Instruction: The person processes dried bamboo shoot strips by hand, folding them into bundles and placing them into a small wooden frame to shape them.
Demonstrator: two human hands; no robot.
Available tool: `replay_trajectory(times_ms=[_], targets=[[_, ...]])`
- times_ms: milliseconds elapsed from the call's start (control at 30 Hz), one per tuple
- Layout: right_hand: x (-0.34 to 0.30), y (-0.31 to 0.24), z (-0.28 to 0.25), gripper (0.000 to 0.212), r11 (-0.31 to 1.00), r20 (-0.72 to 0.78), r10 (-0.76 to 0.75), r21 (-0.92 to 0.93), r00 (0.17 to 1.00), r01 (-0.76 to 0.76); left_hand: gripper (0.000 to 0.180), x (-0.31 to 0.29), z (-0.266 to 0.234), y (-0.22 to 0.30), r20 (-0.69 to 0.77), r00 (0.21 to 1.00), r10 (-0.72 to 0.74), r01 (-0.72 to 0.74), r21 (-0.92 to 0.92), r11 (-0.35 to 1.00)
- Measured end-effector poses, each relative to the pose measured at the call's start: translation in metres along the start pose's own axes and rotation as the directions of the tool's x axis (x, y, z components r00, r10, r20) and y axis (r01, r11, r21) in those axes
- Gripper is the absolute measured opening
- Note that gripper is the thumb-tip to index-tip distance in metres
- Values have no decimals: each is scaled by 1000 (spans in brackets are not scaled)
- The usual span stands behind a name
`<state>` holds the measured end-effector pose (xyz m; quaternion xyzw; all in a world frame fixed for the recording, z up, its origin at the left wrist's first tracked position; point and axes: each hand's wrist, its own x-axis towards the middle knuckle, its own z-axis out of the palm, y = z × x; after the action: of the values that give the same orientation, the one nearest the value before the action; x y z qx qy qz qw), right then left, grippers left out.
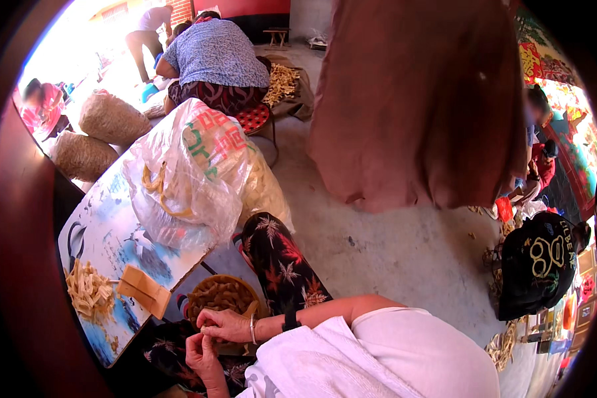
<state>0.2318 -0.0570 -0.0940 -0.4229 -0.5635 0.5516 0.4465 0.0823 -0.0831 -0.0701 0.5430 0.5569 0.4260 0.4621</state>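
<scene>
My right hand [227, 326], with a bracelet at its wrist and a dark watch band further up the arm, is closed in a pinch over my lap. Just below it, my left hand [205, 359] is also closed, its fingertips almost meeting the right hand's. Whatever lies between the fingers is too small to make out. Right beside the hands, a round basket [261, 310] holds brown, curled strips [222, 296]. To the left, a heap of pale yellow strips [88, 290] lies on a white and blue table [154, 255], next to a folded brown cardboard piece [144, 290].
Dark-handled scissors [77, 243] lie at the table's left edge. A large clear plastic bag [179, 176] covers its far end. Beyond are stuffed sacks [113, 118] and a bent-over person [212, 60]. A brown cloth [418, 106] hangs ahead; a person in black [536, 265] sits right.
</scene>
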Motion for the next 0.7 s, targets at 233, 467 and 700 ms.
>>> replay_trajectory(times_ms=[233,467,700], targets=[[-5,-15,-6,16,996,-5,90,-1,996,-90,2,16,-12,0,-81,976,203,-172,289,942],[-10,-27,-18,15,955,64,277,-128,959,-267,6,33,-27,-14,-139,988,-62,58,-29,998],[-7,-22,-4,6,866,20,-239,-449,971,222,25,5,11,-8,25,972,-235,192,-665,722]])
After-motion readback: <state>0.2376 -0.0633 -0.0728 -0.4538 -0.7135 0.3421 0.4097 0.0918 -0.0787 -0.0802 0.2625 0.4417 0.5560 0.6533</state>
